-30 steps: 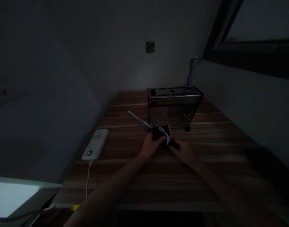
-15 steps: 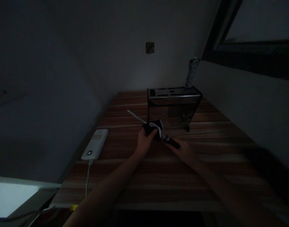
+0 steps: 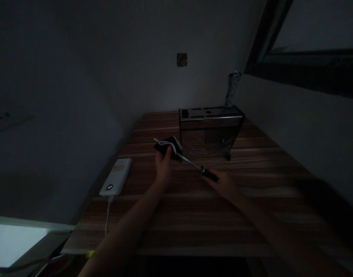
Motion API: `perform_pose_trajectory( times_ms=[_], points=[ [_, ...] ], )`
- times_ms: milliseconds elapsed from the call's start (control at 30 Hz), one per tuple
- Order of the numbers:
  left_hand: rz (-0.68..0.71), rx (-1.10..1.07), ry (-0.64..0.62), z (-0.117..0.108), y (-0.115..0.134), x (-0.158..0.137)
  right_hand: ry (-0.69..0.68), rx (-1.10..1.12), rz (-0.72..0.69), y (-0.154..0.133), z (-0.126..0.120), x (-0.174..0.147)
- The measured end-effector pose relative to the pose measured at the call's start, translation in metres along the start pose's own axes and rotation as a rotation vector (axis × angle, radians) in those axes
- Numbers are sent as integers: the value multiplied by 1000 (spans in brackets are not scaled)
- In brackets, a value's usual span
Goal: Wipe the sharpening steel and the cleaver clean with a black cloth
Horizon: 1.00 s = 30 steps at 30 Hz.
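Note:
The scene is very dark. My right hand (image 3: 224, 184) grips the black handle of a thin metal rod (image 3: 190, 161), which slants up and to the left over the wooden table (image 3: 193, 215). My left hand (image 3: 164, 165) pinches a dark cloth with a pale edge (image 3: 169, 145) around the rod near its far tip. Just behind the rod stands a dark slotted knife block (image 3: 211, 129) with a shiny front.
A white power bank (image 3: 116, 176) with a lit dot lies at the table's left edge, its white cable (image 3: 107, 215) trailing toward me. A foil-wrapped object (image 3: 231, 88) stands behind the block by the wall. A dark window frame (image 3: 303, 65) runs along the right.
My left hand has slid the cloth along the rod, from beside the handle out to the far tip. My right hand has kept the handle almost still.

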<state>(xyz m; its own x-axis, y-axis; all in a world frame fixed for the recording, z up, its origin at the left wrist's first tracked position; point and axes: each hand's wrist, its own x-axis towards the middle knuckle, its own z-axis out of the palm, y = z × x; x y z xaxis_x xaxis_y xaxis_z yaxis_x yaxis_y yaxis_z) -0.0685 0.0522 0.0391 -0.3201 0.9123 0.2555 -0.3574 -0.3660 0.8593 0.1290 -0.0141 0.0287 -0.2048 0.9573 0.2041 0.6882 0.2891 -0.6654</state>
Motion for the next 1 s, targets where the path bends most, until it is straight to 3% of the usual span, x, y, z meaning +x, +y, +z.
perform_pose_trajectory(
  times_ms=[400,1000],
  points=[
    [47,-75,146,-14,8,23,-16,11,-32,3,3,0],
    [-3,23,116,-7,6,13,-17,-13,-23,4,3,0]
  ],
)
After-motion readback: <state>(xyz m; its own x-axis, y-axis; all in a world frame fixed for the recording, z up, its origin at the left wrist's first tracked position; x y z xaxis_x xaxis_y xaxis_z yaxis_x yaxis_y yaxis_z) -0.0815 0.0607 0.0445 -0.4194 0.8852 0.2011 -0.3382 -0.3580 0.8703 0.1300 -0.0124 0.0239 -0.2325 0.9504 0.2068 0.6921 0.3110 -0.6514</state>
